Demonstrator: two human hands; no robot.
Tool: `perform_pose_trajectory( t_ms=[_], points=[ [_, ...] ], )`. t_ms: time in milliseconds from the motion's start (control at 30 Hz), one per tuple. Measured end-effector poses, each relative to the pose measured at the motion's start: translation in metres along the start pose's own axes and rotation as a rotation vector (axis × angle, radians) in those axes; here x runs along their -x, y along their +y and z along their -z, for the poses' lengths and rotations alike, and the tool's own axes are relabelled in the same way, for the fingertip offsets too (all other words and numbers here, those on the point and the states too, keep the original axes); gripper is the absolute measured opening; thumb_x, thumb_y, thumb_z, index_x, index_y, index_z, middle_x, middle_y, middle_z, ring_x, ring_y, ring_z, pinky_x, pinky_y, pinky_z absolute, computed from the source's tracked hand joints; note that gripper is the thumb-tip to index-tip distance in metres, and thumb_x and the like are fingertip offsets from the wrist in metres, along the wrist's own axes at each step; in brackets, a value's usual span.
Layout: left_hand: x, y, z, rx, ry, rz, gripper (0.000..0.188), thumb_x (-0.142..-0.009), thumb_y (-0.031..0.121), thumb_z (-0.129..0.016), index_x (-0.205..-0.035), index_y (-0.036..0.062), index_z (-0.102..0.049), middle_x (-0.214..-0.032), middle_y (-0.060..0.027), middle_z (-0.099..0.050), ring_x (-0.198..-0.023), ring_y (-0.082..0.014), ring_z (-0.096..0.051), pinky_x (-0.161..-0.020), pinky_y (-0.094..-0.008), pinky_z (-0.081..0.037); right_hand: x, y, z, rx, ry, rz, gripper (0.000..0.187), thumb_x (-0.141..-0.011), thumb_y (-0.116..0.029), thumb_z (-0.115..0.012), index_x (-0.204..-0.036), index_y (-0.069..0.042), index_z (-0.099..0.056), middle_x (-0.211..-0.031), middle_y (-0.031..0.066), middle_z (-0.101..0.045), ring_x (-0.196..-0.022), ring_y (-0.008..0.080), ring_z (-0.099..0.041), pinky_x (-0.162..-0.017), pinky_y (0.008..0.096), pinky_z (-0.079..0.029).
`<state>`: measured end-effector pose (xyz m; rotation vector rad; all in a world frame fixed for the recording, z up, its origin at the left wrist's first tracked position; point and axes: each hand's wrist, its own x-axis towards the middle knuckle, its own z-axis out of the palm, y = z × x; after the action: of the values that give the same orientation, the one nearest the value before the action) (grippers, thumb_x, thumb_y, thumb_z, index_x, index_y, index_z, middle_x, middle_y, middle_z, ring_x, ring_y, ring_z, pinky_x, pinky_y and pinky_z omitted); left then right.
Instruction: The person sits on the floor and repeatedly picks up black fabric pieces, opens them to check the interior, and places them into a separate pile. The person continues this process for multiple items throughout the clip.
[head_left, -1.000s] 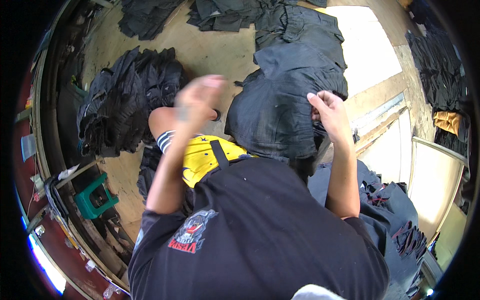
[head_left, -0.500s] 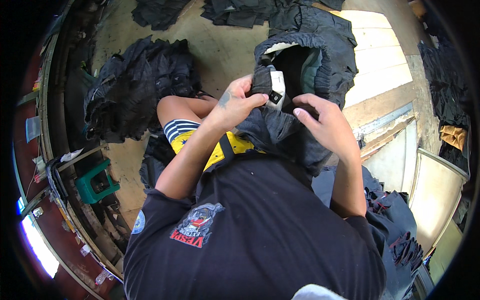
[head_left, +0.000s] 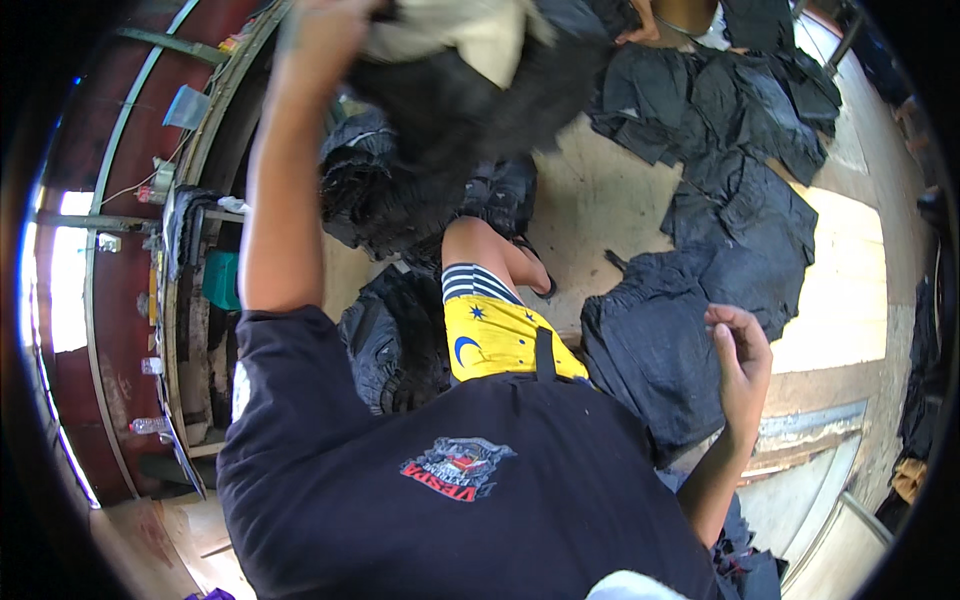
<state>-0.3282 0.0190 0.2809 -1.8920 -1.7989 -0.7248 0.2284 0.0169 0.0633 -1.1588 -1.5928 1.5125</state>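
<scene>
My left hand [head_left: 318,28] is raised far up at the top left, blurred by motion, and grips a dark garment with a pale lining [head_left: 470,70] that hangs from it. Lower at the right, my right hand [head_left: 737,352] holds nothing, its fingers loosely curled. It hovers over a dark garment [head_left: 660,350] spread on the floor beside my knee. My yellow shorts [head_left: 500,340] and bare knee [head_left: 480,245] show between the two arms.
Heaps of dark garments lie at the left [head_left: 385,200] and by my leg [head_left: 395,345], and more are spread at the top right [head_left: 730,110]. A teal box [head_left: 220,280] sits by the red wall's shelf [head_left: 175,300]. A bottle [head_left: 150,426] lies there.
Both hands held the dark garment in front of me. Now the left hand has swung it up and to the left, and the right hand has let go and dropped to the right.
</scene>
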Motion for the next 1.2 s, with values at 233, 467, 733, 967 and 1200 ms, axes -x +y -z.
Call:
perform_pose_trajectory(
  t_ms=[233, 467, 733, 967, 1200],
  points=[
    [0.033, -0.074, 0.122, 0.094, 0.162, 0.526, 0.035, -0.097, -0.001, -0.059, -0.125, 0.0019, -0.079, -0.107, -0.0033, -0.079, -0.094, -0.0119, -0.070, -0.088, -0.0289, -0.054, -0.013, 0.009, -0.009, -0.055, -0.079, -0.037, 0.018, -0.109, -0.004, -0.064, -0.124, 0.004, -0.070, -0.118, 0.0068, -0.074, -0.110, 0.0120, -0.068, -0.098, 0.0254, -0.051],
    [0.143, -0.113, 0.086, 0.198, -0.941, 0.866, 0.043, -0.097, 0.032, -0.082, -0.124, -0.0001, -0.077, -0.117, -0.0098, -0.078, -0.114, -0.0215, -0.070, -0.106, -0.0356, -0.051, -0.030, 0.003, -0.010, 0.048, -0.116, 0.001, 0.019, -0.108, -0.005, -0.065, -0.123, 0.005, -0.071, -0.116, 0.0081, -0.075, -0.109, 0.0137, -0.070, -0.098, 0.0275, -0.054],
    [0.227, -0.155, -0.100, -0.186, -0.727, 0.891, 0.079, -0.111, 0.068, -0.035, -0.168, 0.0126, -0.042, -0.177, -0.0170, -0.034, -0.166, -0.0357, -0.024, -0.133, -0.0552, -0.018, -0.035, 0.002, -0.003, 0.140, -0.081, 0.058, 0.020, -0.107, -0.005, -0.066, -0.125, 0.004, -0.071, -0.118, 0.0088, -0.075, -0.108, 0.0146, -0.071, -0.099, 0.0295, -0.055],
    [0.276, -0.207, -0.128, -0.206, -0.528, 0.622, 0.071, -0.114, 0.057, -0.041, -0.160, 0.0035, -0.053, -0.166, -0.0255, -0.048, -0.156, -0.0429, -0.041, -0.130, -0.0480, -0.029, 0.019, 0.050, 0.079, 0.659, 0.337, -0.201, 0.039, -0.107, -0.028, -0.069, -0.132, 0.002, -0.070, -0.119, 0.0202, -0.078, -0.109, 0.0292, -0.075, -0.097, 0.0403, -0.058],
    [0.226, -0.138, -0.113, -0.539, -0.507, 0.730, 0.076, -0.110, 0.063, -0.047, -0.156, 0.0043, -0.057, -0.163, -0.0223, -0.053, -0.154, -0.0428, -0.044, -0.127, -0.0516, -0.034, 0.059, 0.114, 0.108, 0.604, 0.266, -0.751, 0.078, -0.107, -0.056, -0.064, -0.146, 0.011, -0.059, -0.133, 0.0326, -0.072, -0.126, 0.0410, -0.071, -0.108, 0.0452, -0.054]
  ],
)
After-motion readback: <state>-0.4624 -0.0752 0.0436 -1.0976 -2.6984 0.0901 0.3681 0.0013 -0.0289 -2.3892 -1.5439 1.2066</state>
